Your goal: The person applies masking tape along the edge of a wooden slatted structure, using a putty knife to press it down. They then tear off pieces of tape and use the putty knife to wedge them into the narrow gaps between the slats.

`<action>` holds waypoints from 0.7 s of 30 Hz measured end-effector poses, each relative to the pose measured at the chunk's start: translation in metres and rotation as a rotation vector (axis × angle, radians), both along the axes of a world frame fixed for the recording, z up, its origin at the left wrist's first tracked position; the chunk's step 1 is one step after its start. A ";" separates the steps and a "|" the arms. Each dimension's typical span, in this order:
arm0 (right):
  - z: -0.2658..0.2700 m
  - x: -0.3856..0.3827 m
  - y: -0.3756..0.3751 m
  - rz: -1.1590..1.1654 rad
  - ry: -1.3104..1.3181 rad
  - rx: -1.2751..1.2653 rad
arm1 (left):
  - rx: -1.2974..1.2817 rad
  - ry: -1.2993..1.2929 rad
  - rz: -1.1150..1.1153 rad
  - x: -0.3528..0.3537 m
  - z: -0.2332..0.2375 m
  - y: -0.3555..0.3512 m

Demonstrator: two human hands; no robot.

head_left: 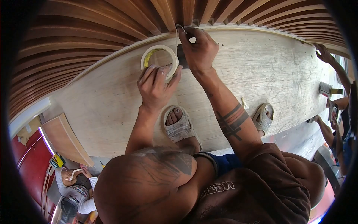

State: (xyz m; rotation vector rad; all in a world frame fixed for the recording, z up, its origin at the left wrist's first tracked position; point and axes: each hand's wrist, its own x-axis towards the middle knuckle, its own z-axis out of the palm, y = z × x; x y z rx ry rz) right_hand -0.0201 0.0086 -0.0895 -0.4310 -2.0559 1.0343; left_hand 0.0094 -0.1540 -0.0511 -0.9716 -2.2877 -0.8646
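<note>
My left hand (157,85) grips the lower rim of a roll of masking tape (144,61), a cream ring with a yellow label inside its core. From the roll a narrow strip runs up to my right hand (201,50), whose thumb and forefinger are pinched on its free end. Those fingertips are right at the foot of the brown wooden slats (188,13), by the pale edge of the board. A dark flat piece (182,62) lies on the board, partly hidden behind my right hand.
I squat on a pale plywood board (112,100) in worn sandals (179,125). At the right, another person's arm (337,71) reaches toward the slats, near a can (325,89). A person (76,186) is at the lower left, beside a leaning wooden panel (67,138).
</note>
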 end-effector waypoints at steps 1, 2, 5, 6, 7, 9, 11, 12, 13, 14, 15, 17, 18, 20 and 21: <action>0.000 0.001 0.001 0.008 -0.010 0.008 | -0.002 -0.007 -0.004 0.000 0.001 0.000; 0.000 0.001 0.002 0.015 -0.020 0.016 | -0.002 -0.006 -0.004 0.000 0.001 0.001; 0.003 0.003 0.002 -0.002 -0.036 0.032 | 0.003 -0.011 0.007 0.001 0.000 0.001; 0.003 0.003 0.002 -0.001 -0.036 0.032 | -0.002 -0.010 0.012 0.001 0.000 0.000; 0.003 0.002 0.002 -0.002 -0.035 0.026 | -0.006 -0.010 0.017 0.001 0.001 0.000; 0.001 0.000 0.000 -0.006 -0.033 0.021 | -0.004 -0.019 0.027 0.001 -0.001 -0.001; -0.011 -0.001 0.001 -0.010 -0.022 0.060 | -0.018 -0.004 0.045 0.002 -0.005 -0.002; -0.013 0.001 0.000 -0.003 -0.041 0.033 | -0.014 0.019 0.048 0.003 -0.008 -0.003; -0.021 0.002 -0.001 -0.001 -0.047 0.014 | -0.031 0.007 0.058 0.004 -0.010 -0.005; -0.022 0.005 -0.002 0.001 -0.103 0.019 | -0.039 -0.008 0.060 0.006 -0.014 -0.007; -0.019 0.005 -0.002 0.007 -0.084 0.030 | -0.027 -0.003 0.045 0.005 -0.015 -0.006; -0.017 0.004 -0.007 -0.032 -0.078 0.022 | -0.023 -0.007 0.026 0.006 -0.010 -0.004; -0.013 0.003 -0.009 -0.035 -0.104 0.019 | -0.035 -0.012 0.027 0.007 -0.006 -0.004; -0.009 0.003 -0.011 -0.049 -0.030 0.000 | -0.018 -0.009 0.017 0.009 -0.006 -0.004; -0.007 0.004 -0.010 -0.046 -0.024 0.012 | -0.033 -0.009 0.035 0.009 -0.006 -0.003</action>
